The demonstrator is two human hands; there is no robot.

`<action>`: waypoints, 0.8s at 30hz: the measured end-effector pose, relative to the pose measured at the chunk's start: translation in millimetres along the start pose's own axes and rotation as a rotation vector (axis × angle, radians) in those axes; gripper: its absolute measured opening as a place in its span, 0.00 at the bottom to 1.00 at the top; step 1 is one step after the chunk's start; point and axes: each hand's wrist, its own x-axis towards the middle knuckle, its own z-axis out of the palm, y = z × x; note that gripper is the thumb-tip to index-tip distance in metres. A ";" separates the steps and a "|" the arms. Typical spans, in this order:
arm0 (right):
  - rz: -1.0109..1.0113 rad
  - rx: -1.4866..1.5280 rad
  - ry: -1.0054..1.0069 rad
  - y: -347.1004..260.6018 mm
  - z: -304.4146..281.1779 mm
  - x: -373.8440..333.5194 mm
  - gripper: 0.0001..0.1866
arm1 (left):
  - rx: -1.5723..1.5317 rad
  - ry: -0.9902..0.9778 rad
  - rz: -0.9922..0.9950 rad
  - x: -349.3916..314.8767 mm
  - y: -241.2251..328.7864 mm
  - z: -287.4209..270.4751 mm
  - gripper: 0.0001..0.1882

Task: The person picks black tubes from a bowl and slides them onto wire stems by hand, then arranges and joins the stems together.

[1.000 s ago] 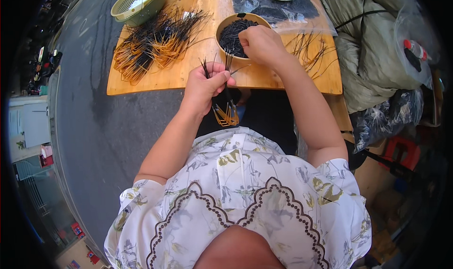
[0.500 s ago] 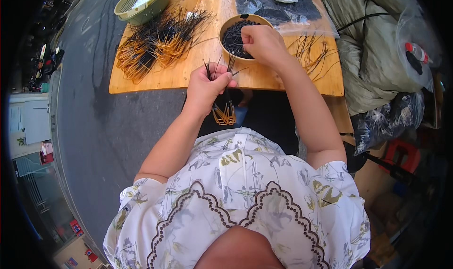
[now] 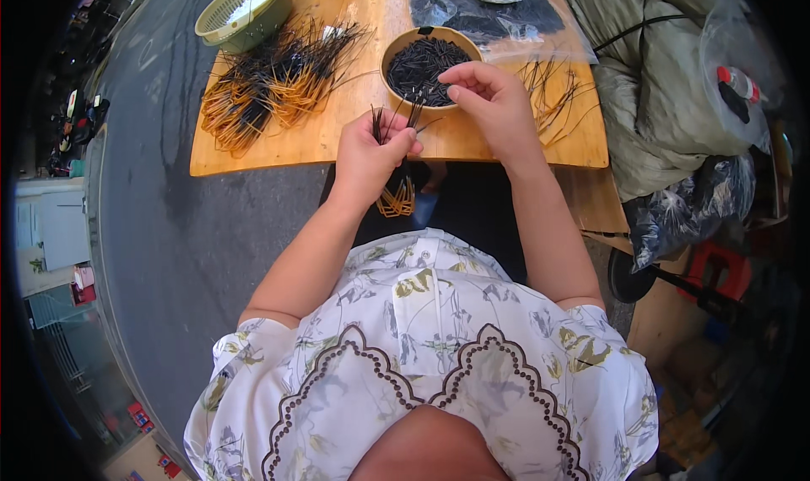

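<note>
My left hand [image 3: 369, 156] is closed round a small bundle of thin wires [image 3: 396, 202]. Their black ends stick up past my thumb, and the bent orange ends hang below the table edge. Above the near right side of a round bowl [image 3: 386, 69], my right hand [image 3: 499, 110] has thumb and index finger brought together; anything between them is too small to make out. Short black tube-like pieces [image 3: 424, 63] fill much of the bowl. Left of it lies a big heap of similar black and orange wires [image 3: 278, 93].
The wooden table [image 3: 337, 148] also carries a green basket [image 3: 245, 29] with white contents, a clear plastic bag [image 3: 523, 38] of black pieces and several loose wires [image 3: 557, 101]. Large grey-green sacks [image 3: 645, 101] crowd its right side. A red stool [image 3: 719, 270] stands lower right.
My right hand has come up out of the bowl's contents and back toward me, to the bowl's near right rim. My left hand keeps its hold on the wires, almost unmoved.
</note>
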 end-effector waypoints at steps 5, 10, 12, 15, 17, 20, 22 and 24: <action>-0.063 0.193 0.124 8.8 4.7 -14.5 0.05 | 0.027 0.017 0.024 -1.6 0.6 9.5 0.04; -0.019 0.327 0.128 3.4 11.3 -20.2 0.05 | 0.063 0.003 0.041 -6.5 3.1 12.9 0.04; -0.004 0.363 0.128 5.0 10.9 -21.2 0.05 | 0.060 0.007 0.039 -7.4 4.1 14.1 0.04; -0.002 0.327 0.090 6.5 9.4 -21.8 0.06 | 0.070 0.011 0.046 -7.8 2.1 14.3 0.04; -0.005 0.256 0.139 5.0 11.8 -22.0 0.07 | 0.083 0.010 0.055 -8.1 1.9 14.8 0.03; -0.040 0.152 0.170 0.6 14.9 -23.2 0.08 | 0.116 0.018 0.054 -9.3 2.1 16.0 0.03; -0.037 0.124 0.169 -1.8 15.3 -23.6 0.09 | 0.154 0.026 0.095 -10.0 -0.5 15.9 0.02; -0.034 0.095 0.168 -2.9 15.2 -24.2 0.09 | 0.149 0.024 0.095 -10.2 -1.1 16.7 0.02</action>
